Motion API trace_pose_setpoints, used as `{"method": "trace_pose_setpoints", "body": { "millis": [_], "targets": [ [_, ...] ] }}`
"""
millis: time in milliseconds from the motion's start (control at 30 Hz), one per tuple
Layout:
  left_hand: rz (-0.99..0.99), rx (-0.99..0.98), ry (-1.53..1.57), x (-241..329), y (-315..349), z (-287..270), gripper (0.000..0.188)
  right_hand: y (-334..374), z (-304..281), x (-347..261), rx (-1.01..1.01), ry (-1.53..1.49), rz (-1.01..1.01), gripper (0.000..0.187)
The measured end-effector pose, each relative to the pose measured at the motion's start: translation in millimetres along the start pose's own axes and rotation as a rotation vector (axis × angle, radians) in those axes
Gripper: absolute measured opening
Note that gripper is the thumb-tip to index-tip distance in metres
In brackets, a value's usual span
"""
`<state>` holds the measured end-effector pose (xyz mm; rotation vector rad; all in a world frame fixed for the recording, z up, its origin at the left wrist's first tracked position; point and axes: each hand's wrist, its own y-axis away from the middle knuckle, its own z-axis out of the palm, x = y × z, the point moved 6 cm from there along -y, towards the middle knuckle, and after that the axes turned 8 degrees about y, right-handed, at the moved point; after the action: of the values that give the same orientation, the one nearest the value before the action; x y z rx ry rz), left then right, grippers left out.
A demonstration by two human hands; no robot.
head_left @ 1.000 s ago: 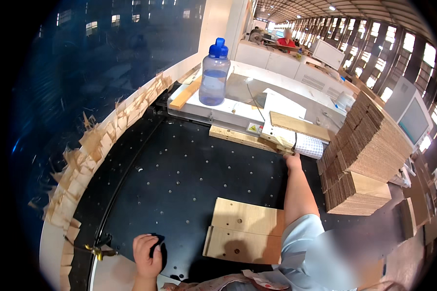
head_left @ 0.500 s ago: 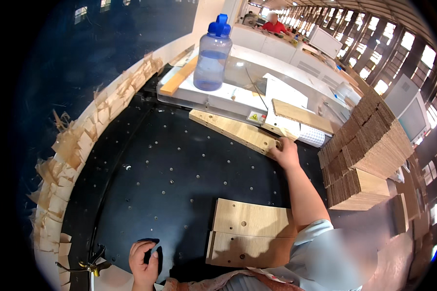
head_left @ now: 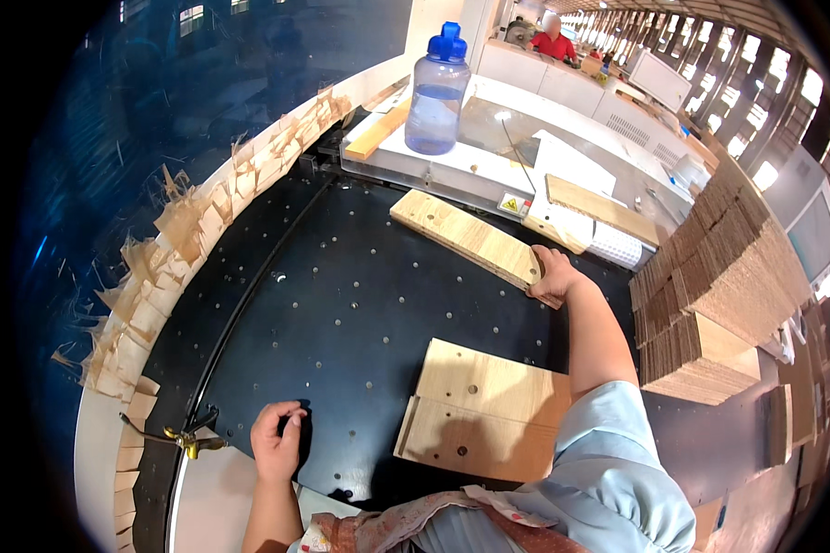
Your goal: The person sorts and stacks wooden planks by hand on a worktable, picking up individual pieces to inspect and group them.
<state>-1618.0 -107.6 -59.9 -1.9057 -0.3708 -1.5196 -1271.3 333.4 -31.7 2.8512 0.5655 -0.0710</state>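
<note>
My right hand [head_left: 555,274] grips the right end of a long, narrow wooden board [head_left: 466,236], thumb on the near side and fingers over the far side. The board lies slantwise on the black perforated table [head_left: 341,323], just short of the white machine's edge, and holes show in its top face. Two wider wooden boards [head_left: 498,382] with drilled holes lie side by side nearer my body, partly in shadow and partly behind my right arm. My left hand [head_left: 277,444] rests low over the table at the near left, loosely curled, with nothing visible in it.
A blue-capped water bottle [head_left: 436,101] and a wooden strip [head_left: 378,131] stand on the white machine [head_left: 489,175]. Tall stacks of boards [head_left: 710,276] rise at the right. A black and yellow tool [head_left: 190,442] lies near left, by the taped curved edge [head_left: 194,217]. A person in red [head_left: 553,44] is far back.
The narrow board has come away from the machine's edge toward me, its right end in my right hand. My left hand's fingers have curled slightly. The whole view has shifted.
</note>
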Motion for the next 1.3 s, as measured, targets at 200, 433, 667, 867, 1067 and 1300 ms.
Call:
{"method": "trace_pose_setpoints", "body": {
  "millis": [200, 433, 667, 867, 1067, 1300],
  "targets": [
    [-0.057, 0.015, 0.096, -6.0, 0.5, 1.8, 0.010, 86.7, 16.7, 40.8, -0.123, 0.084, -0.108, 0.112],
    [-0.029, -0.042, 0.114, -14.6, -1.9, -2.2, 0.013, 150.3, -5.3, 16.2, -0.023, 0.011, -0.010, 0.080],
    [0.001, -0.014, -0.033, -29.7, -10.8, -11.2, 0.012, 168.5, 22.3, -14.5, 0.197, 0.018, -0.087, 0.056],
    [-0.007, 0.027, -0.037, -41.0, -14.6, -17.5, 0.011, 213.1, 32.1, 9.4, 0.209, -0.035, -0.081, 0.053],
    [-0.024, 0.063, -0.035, -43.0, -15.6, -6.3, 0.013, 261.6, 28.9, 51.9, 0.458, -0.020, -0.299, 0.055],
    [-0.205, 0.082, 0.063, 22.9, -18.1, 93.4, 0.022, 399.4, -91.5, 285.5, 1.456, -0.169, 0.340, 0.048]
  ]
}}
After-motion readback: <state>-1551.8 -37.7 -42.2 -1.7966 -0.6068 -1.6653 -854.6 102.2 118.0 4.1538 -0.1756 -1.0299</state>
